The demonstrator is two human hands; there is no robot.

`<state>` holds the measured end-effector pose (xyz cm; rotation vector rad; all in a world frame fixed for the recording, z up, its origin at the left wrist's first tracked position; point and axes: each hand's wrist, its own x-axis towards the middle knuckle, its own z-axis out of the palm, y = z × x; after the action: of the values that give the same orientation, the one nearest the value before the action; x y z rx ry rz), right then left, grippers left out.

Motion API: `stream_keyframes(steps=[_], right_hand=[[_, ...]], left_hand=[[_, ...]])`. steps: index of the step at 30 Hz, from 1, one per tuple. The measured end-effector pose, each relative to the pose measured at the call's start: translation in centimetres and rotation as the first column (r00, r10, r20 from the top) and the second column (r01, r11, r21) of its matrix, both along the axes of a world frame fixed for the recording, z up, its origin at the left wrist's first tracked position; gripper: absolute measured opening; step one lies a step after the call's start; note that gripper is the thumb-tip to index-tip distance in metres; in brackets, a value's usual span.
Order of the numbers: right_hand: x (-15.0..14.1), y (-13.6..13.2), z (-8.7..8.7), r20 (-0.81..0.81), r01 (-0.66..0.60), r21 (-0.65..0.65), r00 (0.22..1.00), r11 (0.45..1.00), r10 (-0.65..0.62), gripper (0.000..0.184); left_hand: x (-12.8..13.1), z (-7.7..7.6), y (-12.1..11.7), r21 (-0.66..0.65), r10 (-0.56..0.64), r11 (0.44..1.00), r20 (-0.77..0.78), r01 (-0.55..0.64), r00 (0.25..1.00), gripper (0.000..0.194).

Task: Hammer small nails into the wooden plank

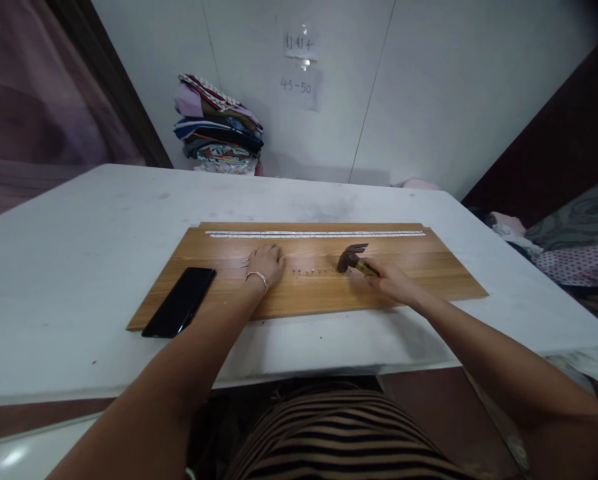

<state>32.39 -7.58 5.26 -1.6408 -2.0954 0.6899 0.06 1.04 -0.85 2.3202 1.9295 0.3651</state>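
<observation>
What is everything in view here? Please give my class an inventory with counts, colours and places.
Table: 1, white, mid-view
Wooden board: at least 1, brown, on the table
Ruled strips: 2, white, along the board's far side
Phone: 1, black, at the board's left end
Hammer: 1, dark head, in the right hand
Nails: several, greyish, on the board between the hands
Clothes pile: 1, multicoloured, against the wall
Paper notes: 2, white, on the pale wall
Curtain-like fabric: 1, pinkish, far left
Cloths: several, mixed colours, far right
Bracelet: 1, silvery, left wrist
Striped top: 1, black and tan, bottom
Hands: 2, bare, left on the board, right gripping the hammer
</observation>
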Motion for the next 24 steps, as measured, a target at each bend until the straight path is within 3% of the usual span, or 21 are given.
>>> stream_keyframes(steps=[24], right_hand=[[0.17, 0.01, 0.33, -0.037, -0.011, 0.01, 0.999, 1.0, 0.011, 0.051]], left_hand=[[0.02, -0.09, -0.02, 0.003, -0.002, 1.0, 0.01, 0.002, 1.0, 0.03]])
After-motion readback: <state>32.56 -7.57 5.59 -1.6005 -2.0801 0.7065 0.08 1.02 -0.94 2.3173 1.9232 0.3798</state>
